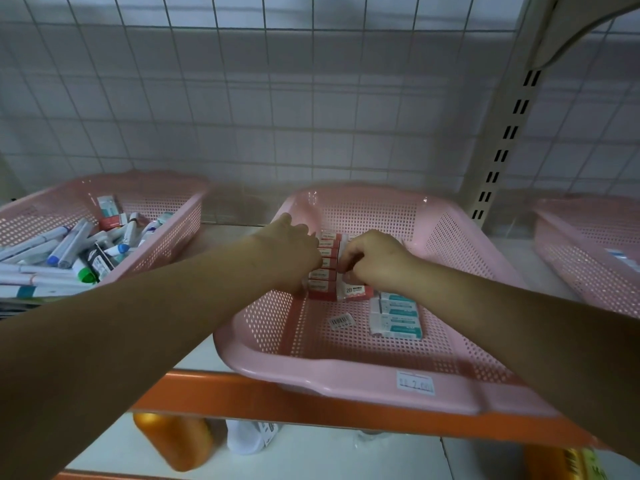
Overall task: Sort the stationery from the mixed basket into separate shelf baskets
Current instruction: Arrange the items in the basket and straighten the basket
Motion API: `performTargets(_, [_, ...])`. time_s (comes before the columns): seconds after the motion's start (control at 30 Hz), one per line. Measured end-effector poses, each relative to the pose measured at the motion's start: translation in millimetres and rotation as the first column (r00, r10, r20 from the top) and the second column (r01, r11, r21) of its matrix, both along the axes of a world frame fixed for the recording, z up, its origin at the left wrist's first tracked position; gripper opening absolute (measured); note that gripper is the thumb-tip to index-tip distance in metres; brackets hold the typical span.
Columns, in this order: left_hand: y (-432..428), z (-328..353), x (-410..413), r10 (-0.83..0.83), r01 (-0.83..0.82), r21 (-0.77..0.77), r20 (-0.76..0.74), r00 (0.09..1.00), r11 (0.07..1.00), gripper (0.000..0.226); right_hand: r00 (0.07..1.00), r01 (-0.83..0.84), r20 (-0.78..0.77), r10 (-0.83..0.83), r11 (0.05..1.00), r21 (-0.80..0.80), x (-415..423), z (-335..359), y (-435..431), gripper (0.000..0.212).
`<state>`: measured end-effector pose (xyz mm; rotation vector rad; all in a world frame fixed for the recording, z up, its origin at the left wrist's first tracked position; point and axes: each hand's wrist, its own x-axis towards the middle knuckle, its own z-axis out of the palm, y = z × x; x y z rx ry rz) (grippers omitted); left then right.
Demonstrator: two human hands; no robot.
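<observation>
Shelf (207,396): carrying three pink baskets side by side beneath both hands.
Middle basket (311,375): sitting directly under the hands and taking boxed items only; judged to be the sorting destination in use.
Mixed basket (173,237): lying well left of the left hand, holding markers (69,244) and a few boxes.
Right basket (588,265): standing well right of the right hand, contents mostly cut off.
Left hand (291,247): bearing on the row's left side, fingers hidden, grip not determinable; probably steadying the row.
Right hand (374,258): curling its fingers and pinching a box end, likely squaring it.
Red boxes (327,252): lining up between the hands.
Teal boxes (396,317): lying grouped just nearside of the right hand.
Barcode label (341,321): lying loose nearside of both hands.
</observation>
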<state>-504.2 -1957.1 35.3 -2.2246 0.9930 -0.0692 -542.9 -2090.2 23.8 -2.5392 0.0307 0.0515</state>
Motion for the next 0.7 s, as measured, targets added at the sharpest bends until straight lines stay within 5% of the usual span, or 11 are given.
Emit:
performTargets(0.3, [1.0, -2.2, 3.8, -0.008, 0.008, -0.015, -0.013, 1.0, 1.0, 0.044, 0.99, -0.125, -0.1, 0.094, 0.919, -0.373, -7.1, 1.9, -5.2, 0.031])
performTargets(0.7, [0.8, 0.3, 0.0, -0.011, 0.011, -0.023, -0.016, 1.0, 1.0, 0.045, 0.996, -0.083, -0.055, 0.068, 0.943, -0.322, -6.3, 4.0, -4.4, 0.021])
